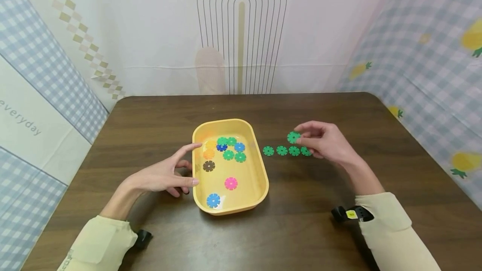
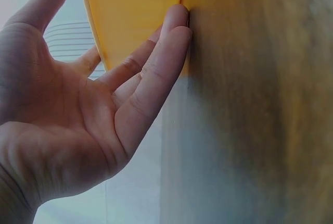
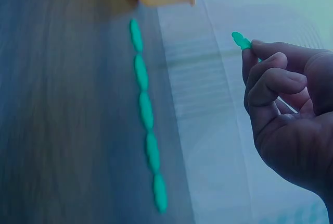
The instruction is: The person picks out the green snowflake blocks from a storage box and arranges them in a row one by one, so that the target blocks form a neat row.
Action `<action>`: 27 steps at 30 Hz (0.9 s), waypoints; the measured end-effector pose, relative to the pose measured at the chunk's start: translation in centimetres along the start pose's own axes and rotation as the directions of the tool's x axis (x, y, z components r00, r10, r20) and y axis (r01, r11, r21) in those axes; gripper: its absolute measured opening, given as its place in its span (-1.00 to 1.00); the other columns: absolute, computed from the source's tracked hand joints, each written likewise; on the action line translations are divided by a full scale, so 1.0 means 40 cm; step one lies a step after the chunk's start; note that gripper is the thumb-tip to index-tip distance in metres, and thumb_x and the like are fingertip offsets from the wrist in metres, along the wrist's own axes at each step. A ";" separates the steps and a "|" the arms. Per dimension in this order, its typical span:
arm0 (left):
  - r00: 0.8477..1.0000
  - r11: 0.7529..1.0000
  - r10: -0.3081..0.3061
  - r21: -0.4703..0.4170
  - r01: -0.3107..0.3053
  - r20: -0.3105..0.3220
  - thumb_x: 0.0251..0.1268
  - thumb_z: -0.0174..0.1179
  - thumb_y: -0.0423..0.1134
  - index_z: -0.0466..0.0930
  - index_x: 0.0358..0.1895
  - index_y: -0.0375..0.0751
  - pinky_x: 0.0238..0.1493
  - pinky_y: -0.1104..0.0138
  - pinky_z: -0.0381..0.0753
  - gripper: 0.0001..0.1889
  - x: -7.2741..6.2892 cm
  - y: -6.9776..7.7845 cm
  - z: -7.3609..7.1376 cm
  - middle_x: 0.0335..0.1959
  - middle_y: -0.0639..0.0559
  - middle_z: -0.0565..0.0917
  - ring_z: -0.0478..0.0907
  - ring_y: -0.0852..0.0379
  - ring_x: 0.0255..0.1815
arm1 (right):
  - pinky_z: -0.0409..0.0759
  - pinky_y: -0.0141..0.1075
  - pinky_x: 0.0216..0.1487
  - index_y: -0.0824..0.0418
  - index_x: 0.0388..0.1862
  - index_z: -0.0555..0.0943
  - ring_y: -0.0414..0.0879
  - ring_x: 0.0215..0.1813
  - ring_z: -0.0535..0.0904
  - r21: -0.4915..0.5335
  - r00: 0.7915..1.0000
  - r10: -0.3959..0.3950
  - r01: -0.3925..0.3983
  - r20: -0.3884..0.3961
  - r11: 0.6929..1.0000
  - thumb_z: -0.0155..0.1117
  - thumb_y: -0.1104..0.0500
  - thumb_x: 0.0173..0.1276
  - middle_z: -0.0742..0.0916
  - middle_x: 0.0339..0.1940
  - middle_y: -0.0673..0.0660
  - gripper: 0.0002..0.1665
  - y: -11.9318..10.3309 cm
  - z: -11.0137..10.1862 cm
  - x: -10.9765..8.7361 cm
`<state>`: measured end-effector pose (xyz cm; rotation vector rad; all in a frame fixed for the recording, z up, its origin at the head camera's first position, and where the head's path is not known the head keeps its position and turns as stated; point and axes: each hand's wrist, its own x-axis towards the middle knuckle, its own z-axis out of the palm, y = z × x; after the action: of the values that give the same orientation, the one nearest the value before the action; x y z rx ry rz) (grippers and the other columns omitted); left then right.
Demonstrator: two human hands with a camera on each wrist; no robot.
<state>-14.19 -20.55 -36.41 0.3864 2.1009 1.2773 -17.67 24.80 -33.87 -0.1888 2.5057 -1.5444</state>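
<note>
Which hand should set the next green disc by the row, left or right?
Probably the right hand: it pinches a green disc close to the row. The left hand touches the tray on the side away from the row.

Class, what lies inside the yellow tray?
The yellow tray holds four green discs, two light-blue discs, one brown disc, one pink disc and some yellow-orange pieces. A green disc partly covers a dark-blue disc; its covered part cannot be seen.
</note>
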 end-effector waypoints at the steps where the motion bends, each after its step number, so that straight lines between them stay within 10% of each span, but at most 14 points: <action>1: 1.000 1.000 -0.001 -0.001 0.001 0.001 0.44 0.40 -0.06 -0.22 0.69 0.42 -0.17 0.05 0.77 0.03 0.001 -0.001 0.000 0.35 -0.35 0.43 0.70 -0.08 -0.19 | 0.40 -0.29 -0.58 0.21 0.22 0.63 -0.19 -0.57 0.41 0.009 1.000 0.010 -0.009 -0.010 1.000 0.46 0.12 0.47 0.74 -0.20 0.19 -0.58 0.011 -0.011 -0.005; 27: 1.000 0.999 -0.025 0.035 0.025 0.007 0.41 0.42 -0.04 -0.18 0.69 0.42 -0.15 0.06 0.77 0.03 0.006 0.004 -0.007 0.35 -0.33 0.39 0.71 -0.08 -0.19 | 0.53 -0.32 -0.44 0.29 0.34 0.52 -0.20 -0.40 0.53 -0.036 0.979 0.143 -0.149 -0.144 0.988 0.34 0.10 0.57 0.72 -0.30 -0.12 -0.51 0.214 -0.173 -0.028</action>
<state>-14.58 -20.54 -36.28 0.3786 2.1173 1.2250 -18.21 34.88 -38.38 0.0998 2.5973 -1.4907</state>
